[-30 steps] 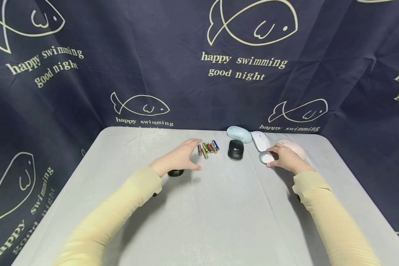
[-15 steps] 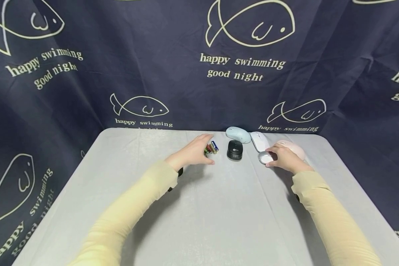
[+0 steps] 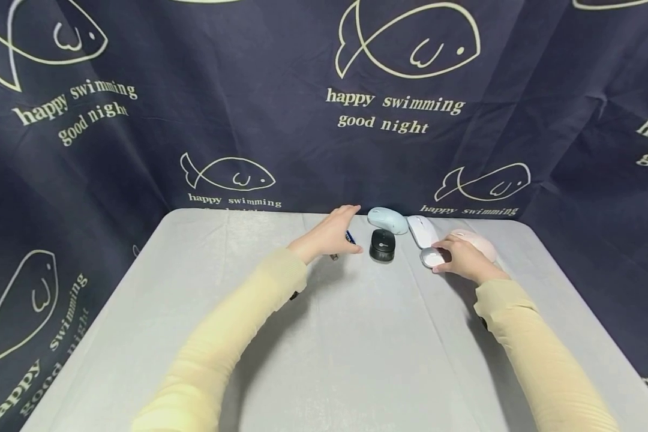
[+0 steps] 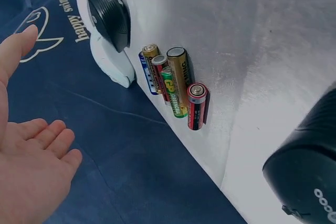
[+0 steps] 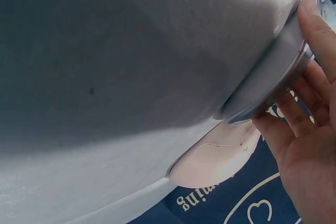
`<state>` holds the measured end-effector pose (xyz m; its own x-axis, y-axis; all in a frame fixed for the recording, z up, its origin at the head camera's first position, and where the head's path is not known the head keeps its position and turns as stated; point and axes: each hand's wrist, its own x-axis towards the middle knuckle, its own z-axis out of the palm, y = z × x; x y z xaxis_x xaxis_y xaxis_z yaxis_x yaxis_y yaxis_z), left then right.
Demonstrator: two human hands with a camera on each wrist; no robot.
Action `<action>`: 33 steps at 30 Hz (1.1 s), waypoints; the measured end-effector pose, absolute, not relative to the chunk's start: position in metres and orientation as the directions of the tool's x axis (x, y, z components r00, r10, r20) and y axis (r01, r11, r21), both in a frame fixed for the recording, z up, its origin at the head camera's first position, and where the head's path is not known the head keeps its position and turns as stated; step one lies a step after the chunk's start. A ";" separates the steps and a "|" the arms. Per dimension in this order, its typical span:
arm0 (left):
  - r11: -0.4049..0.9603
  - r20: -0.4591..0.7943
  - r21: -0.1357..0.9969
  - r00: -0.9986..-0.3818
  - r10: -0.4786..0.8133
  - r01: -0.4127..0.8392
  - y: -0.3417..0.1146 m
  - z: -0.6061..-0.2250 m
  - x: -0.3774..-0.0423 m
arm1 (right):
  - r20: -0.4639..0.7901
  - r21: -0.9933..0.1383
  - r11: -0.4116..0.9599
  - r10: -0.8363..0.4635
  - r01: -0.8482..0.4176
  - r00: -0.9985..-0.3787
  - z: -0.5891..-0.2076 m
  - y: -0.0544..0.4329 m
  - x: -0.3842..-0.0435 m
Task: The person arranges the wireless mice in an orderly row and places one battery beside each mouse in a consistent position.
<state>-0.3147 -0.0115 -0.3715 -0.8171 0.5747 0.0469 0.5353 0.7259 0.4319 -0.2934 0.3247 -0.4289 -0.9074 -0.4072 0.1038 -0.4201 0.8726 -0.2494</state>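
Observation:
My left hand (image 3: 330, 234) hovers over a small group of batteries, thumb and fingers spread, holding nothing. In the left wrist view the group shows a red-black battery (image 4: 197, 109), a green battery (image 4: 170, 90) and a gold-black battery (image 4: 179, 74) among others. From the head, the hand covers most of them; a blue battery (image 3: 350, 237) peeks out. Just right of that hand stands a black mouse (image 3: 382, 245). My right hand (image 3: 464, 259) grips a small silver-white mouse (image 3: 431, 257) at its sides, thumb on the near edge; it lies on or just above the table.
A light blue mouse (image 3: 387, 220) and a white mouse (image 3: 422, 231) lie at the table's back edge. A pink mouse (image 5: 215, 158) sits beside my right hand. A black rounded object (image 4: 310, 156) is near my left wrist. A dark fish-print curtain (image 3: 313, 120) hangs behind.
My left hand has moved right and slightly away from me, from left of the batteries to above them, hiding most of them. The right hand stays on the silver-white mouse.

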 end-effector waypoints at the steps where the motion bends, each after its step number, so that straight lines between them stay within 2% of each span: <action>1: 0.725 0.046 0.434 -0.817 0.575 0.535 -0.010 -0.372 -0.316 | 0.107 -0.250 0.871 -0.410 -0.423 -0.906 -0.429 0.325 -0.293; 6: 0.720 0.043 0.440 -0.814 0.580 0.537 -0.003 -0.376 -0.322 | 0.115 -0.250 0.868 -0.414 -0.430 -0.903 -0.428 0.325 -0.293; 17: 0.739 0.021 0.369 -0.801 0.599 0.563 0.020 -0.393 -0.326 | 0.108 -0.252 0.868 -0.413 -0.427 -0.904 -0.429 0.325 -0.294; 33: 0.758 -0.035 0.360 -0.803 0.594 0.545 0.052 -0.408 -0.331 | 0.109 -0.237 0.875 -0.408 -0.423 -0.906 -0.427 0.322 -0.293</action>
